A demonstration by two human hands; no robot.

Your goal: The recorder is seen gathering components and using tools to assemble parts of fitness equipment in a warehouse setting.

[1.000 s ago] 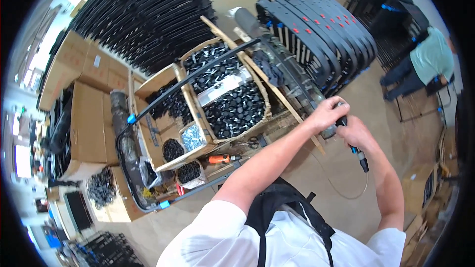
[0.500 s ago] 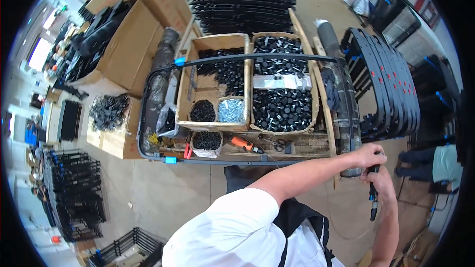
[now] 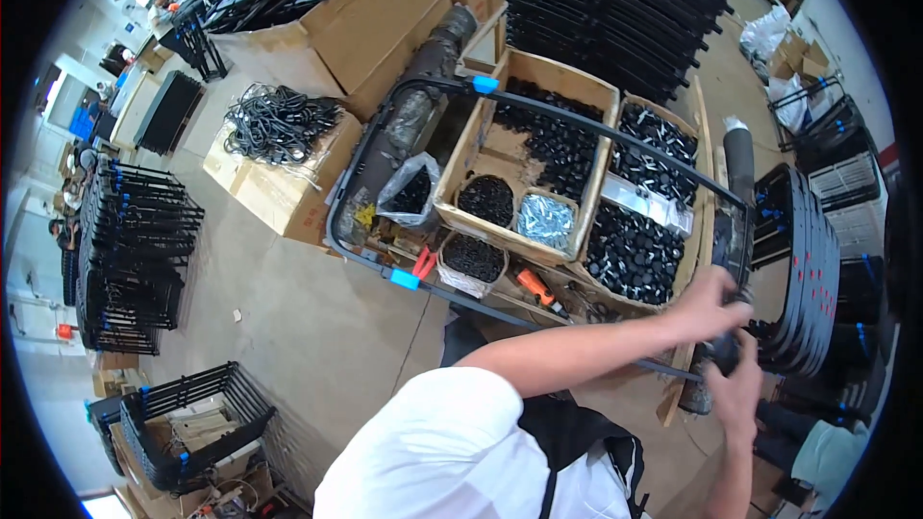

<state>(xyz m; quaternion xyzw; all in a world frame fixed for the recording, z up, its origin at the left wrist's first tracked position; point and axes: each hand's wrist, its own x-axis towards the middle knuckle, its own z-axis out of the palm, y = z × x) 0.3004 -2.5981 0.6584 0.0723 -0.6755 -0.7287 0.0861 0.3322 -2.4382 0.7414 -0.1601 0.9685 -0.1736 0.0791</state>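
Observation:
A black tubular frame [image 3: 538, 113] with blue clips lies across the bench over the parts boxes. At its right corner, my left hand [image 3: 705, 308] has its fingers curled in at the bar; what they hold is hidden. Just below, my right hand [image 3: 735, 386] is wrapped round a dark hand-held tool [image 3: 725, 352], which is blurred and partly covered by the fingers. The two hands are close together, with the tool between them beside the frame. My left forearm crosses in front of the bench's near edge.
Open boxes hold black caps [image 3: 630, 255] and silver screws [image 3: 546, 219]. An orange power tool [image 3: 540, 290] and red-handled pliers [image 3: 423, 261] lie at the near edge. Stacked black frames [image 3: 798, 269] stand at right. Another person [image 3: 827, 452] is at lower right.
The view has turned, so the bench now slants down to the right. The tool, earlier pointing down below my right hand, is now up between both hands beside the frame.

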